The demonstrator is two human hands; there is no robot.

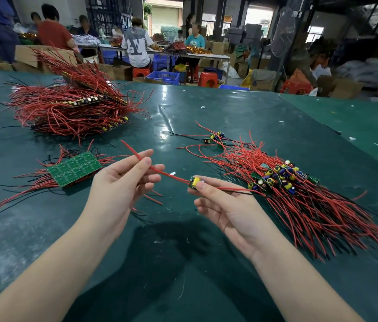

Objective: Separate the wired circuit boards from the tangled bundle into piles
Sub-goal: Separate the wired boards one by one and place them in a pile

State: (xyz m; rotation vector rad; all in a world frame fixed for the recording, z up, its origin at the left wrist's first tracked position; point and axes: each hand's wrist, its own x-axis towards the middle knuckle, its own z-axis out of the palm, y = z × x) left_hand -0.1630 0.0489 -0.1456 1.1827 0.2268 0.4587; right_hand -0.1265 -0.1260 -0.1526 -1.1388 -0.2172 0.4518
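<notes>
Your worktop [206, 108] carries three groups. At 10 o'clock, far from you, sits the big stacked heap [71, 108]. Nearer, at 9 o'clock, the flat panel of boards [74, 168] lies on its own wires. At 3 o'clock the loose pile of boards [280, 177] spreads toward your right, with a few stray boards [215, 138] just beyond it at 1 o'clock. Between panel and pile, your left hand [123, 182] and right hand [225, 205] hold one single board [194, 182] above the worktop, its wire [141, 160] running toward 11 o'clock

Small green wired board [194, 182] held mid-air, red-wired tangled bundle [283, 182] right — table-bound
</notes>
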